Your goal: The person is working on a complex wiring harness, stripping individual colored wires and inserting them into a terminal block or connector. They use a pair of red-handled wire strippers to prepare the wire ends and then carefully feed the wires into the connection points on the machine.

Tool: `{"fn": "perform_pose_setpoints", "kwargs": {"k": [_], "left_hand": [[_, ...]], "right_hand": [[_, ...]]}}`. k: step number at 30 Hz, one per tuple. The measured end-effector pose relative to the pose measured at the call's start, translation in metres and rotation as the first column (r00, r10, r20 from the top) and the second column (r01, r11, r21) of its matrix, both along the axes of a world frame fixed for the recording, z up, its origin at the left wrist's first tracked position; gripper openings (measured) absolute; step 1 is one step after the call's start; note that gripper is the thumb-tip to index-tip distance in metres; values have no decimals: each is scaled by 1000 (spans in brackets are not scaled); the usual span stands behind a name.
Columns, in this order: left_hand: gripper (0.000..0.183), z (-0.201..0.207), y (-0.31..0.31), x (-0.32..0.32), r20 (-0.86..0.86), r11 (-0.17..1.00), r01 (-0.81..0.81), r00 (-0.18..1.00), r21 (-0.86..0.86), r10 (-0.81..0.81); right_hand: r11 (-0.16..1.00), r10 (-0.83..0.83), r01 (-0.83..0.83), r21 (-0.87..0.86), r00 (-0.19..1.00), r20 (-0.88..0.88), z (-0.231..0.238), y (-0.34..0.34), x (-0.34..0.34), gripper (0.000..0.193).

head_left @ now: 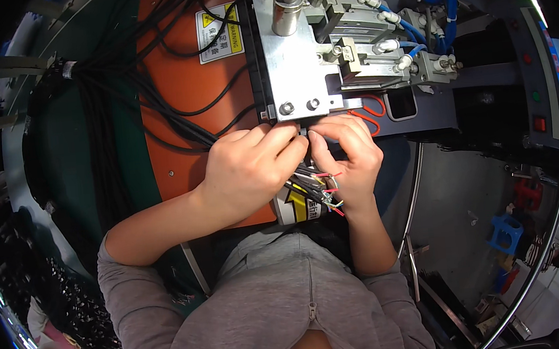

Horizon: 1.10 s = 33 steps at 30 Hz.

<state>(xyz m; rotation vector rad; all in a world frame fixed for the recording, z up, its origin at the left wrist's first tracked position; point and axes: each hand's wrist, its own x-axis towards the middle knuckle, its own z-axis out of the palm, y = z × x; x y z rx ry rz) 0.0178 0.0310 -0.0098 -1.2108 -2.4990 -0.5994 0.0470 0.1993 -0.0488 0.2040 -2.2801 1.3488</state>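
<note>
Found the cable bundle (304,180) between the left hand (246,167) and the right hand (351,155), on the near side of the press plate (292,73) and over a yellow-and-white label (298,207). Observed to point right and near, toward the right wrist. Recorded the long axis as slanting from far left to near right. Cannot trace the full run, owing to cover by the left hand.

Noted black jackets, slim and closely grouped, with stripped ends (331,200) fanned into thin cores, red, yellow and white among the colours, uneven in direction.

Observed the left hand back upward, with fingers bent and tips at the plate's near edge. Observed the right hand opposite, with thumb and forefinger curled toward the same edge. Cannot tell the grip of either, released or grasping, with the fingertip contact obscured.

Recorded also further black cables (185,127) on the left, across an orange board (185,163). Seen on the right, beyond the right hand: red-handled scissors (375,125) beside a phone (401,104).
</note>
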Motion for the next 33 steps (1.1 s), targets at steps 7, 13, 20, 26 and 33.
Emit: {"fn": "perform_pose_setpoints", "kwargs": {"k": [7, 13, 20, 26, 33], "left_hand": [[20, 19, -4, 14, 37, 971, -48, 998, -234, 58], [23, 9, -10, 6, 112, 986, 11, 994, -163, 8], [36, 12, -5, -4, -33, 962, 228, 974, 151, -225], [23, 10, -3, -3, 31, 946, 172, 982, 276, -187], [22, 7, -3, -1, -15, 945, 161, 986, 284, -164]], "right_hand": [[976, -33, 79, -201, 974, 224, -6, 5, 6, 12], [859, 466, -477, -186, 879, -104, 8, 30, 9, 27], [917, 170, -157, -366, 985, 4, 15, 21, 16, 18], [721, 13, 34, -692, 998, 62, 35, -12, 22, 19], [918, 179, -195, -344, 981, -80, 25, 6, 12, 16]]}}
